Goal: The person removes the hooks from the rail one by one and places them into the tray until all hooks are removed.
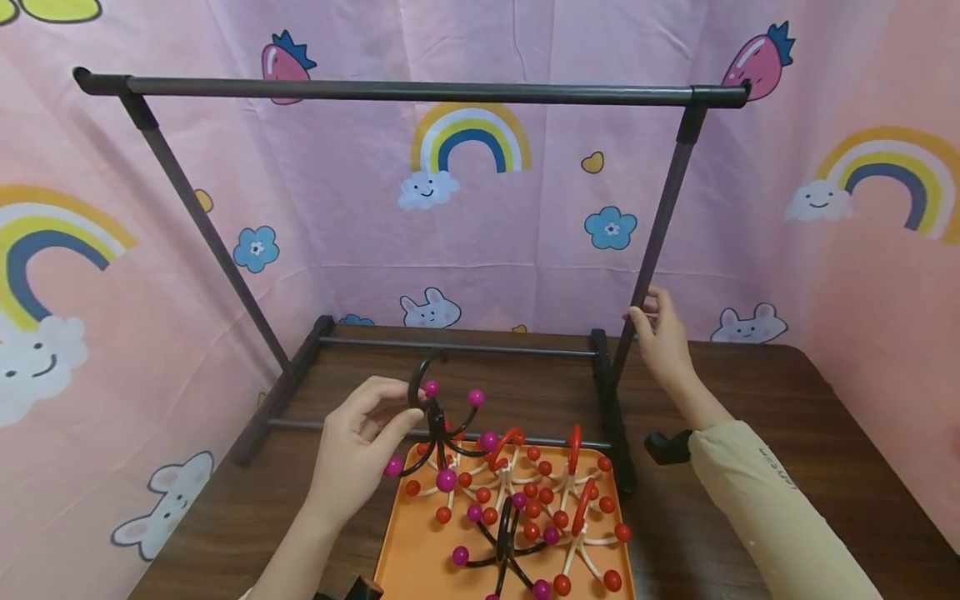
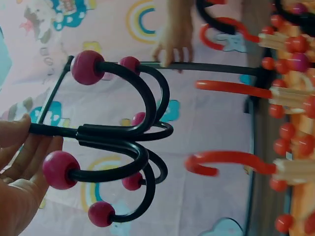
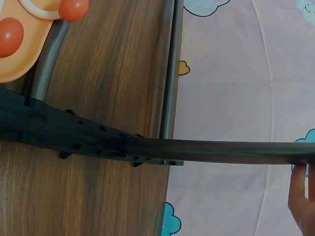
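My left hand [image 1: 360,446] pinches the curved hook end of a black multi-arm hanger [image 1: 437,421] with magenta balls on its arm tips. It is held up above the far left part of an orange tray [image 1: 408,550]. In the left wrist view, the black hanger [image 2: 113,130] shows its curled arms, with thumb and fingers around the hook end. My right hand [image 1: 667,346] grips the right post [image 1: 663,217] of a dark rack, low down, thumb on the near side. Fingertips [image 3: 298,182] meet the post in the right wrist view.
In the tray lie several cream hangers with red hooks [image 1: 574,450] and red balls, plus another black hanger [image 1: 504,542]. The rack's top bar [image 1: 412,90] spans the back of the brown table [image 1: 720,500]. A cartoon-printed cloth [image 1: 555,217] hangs behind.
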A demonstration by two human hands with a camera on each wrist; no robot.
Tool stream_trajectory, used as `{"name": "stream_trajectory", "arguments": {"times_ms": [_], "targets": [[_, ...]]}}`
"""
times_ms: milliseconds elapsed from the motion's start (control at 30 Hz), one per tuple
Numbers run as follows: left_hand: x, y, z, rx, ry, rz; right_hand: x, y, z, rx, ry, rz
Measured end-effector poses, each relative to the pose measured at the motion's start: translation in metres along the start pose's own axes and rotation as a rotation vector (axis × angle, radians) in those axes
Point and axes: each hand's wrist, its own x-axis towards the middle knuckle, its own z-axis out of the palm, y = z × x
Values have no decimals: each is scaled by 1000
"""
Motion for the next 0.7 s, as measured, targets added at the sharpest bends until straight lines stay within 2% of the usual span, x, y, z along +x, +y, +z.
{"name": "stream_trajectory", "arguments": {"times_ms": [100, 233, 433, 600, 700], "targets": [[-14, -3, -6, 12, -49, -21, 0, -1, -1, -8, -4, 6], [-32, -9, -10, 33, -75, -60, 1, -2, 1, -24, 8, 1], [-59, -25, -11, -5, -42, -104, 1, -1, 4, -21, 0, 2], [-72, -40, -11, -7, -92, -158, 0, -1, 0, -30, -14, -5], [-79, -47, -10, 1, -92, -194, 0, -1, -1, -33, -8, -17]]}}
